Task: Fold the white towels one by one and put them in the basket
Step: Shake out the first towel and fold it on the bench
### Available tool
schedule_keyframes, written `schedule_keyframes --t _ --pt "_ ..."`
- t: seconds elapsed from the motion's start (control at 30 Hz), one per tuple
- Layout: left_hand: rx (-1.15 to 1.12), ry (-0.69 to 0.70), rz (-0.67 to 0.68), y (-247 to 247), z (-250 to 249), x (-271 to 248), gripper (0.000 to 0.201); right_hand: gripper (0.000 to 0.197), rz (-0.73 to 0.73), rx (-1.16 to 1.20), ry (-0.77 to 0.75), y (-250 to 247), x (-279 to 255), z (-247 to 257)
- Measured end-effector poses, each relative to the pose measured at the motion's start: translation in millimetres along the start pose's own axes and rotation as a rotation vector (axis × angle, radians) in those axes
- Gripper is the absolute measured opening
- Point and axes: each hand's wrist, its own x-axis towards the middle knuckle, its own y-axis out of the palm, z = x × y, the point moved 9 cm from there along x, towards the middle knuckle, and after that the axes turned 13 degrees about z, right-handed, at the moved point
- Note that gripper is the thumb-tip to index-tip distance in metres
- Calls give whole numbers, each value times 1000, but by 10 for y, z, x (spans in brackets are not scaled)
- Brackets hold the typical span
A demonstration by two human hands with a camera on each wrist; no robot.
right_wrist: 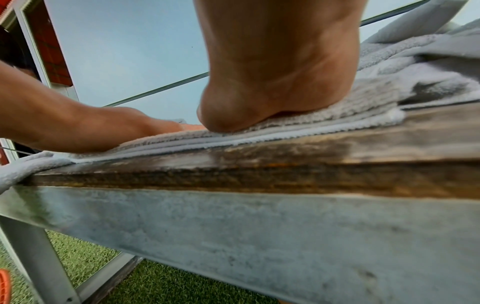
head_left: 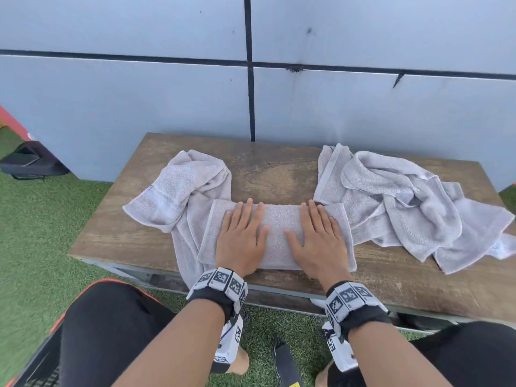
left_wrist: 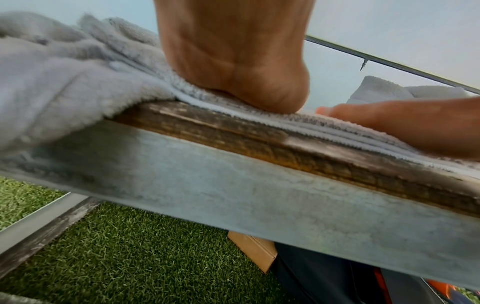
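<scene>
Centrally, near the front edge of the tabletop, a folded white towel is seen lying flat as a long strip, its long axis running left to right across the person's front. It is pressed down by both hands: the left hand on its left half, the right hand on its right half. Fingers of both hands are held straight and slightly spread, pointing away from the body; nothing is pinched. In the wrist views the heels of both palms are seen bearing on stacked terry layers at the tabletop edge. The step is judged to be flattening after a fold, with a further fold or a lift still to come. Since both hands sit equally near and the short ends lie outward of each hand, either end could be brought over the other along the long axis. An unfolded towel lies crumpled at the left, partly under the strip's left end and hanging over the front edge; a larger crumpled heap lies at the right, touching the right end. No basket can be made out with certainty.
</scene>
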Motion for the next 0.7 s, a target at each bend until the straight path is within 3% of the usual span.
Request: schedule_keyframes --t 0.37,0.7 --pt "-12 -82 29 -44 377 -96 58 83 -15 -22 58 -64 -107 -200" --pt "-14 -163 45 -109 597 -169 57 72 -19 8 102 -90 -245 -427"
